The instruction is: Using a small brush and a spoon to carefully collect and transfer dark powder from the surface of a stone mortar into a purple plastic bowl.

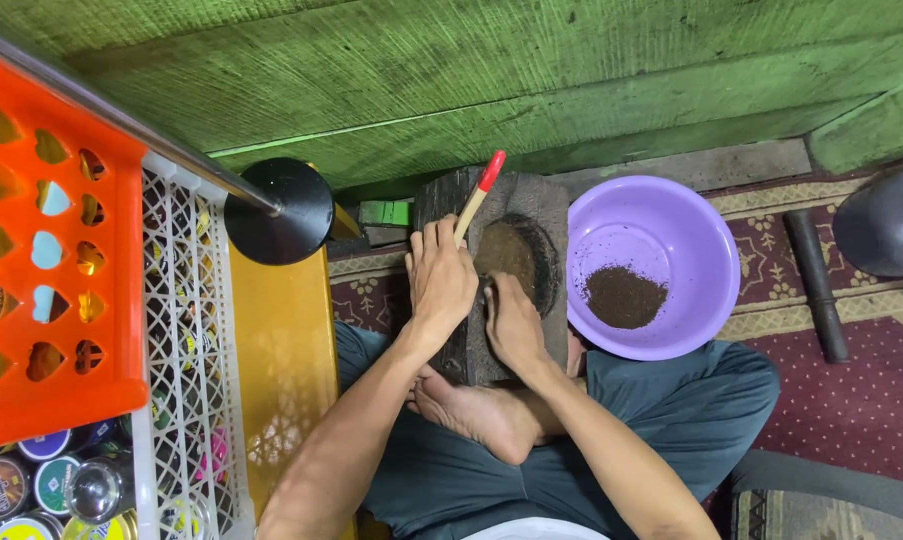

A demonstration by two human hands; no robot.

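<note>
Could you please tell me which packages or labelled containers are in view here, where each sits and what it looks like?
Round tins: bottom left corner under the orange crate, lids with purple, green and brown labels.
Yellow tin: bottom edge beside them, only partly seen.
Small green box: on the floor left of the stone mortar, flat and rectangular.
No signs or screens show.

Stone mortar (492, 290) hemmed in: purple basin (662, 240) rt, yellow shelf (282, 350) lt, wall behind; carpet (862, 400) far rt open.
</note>
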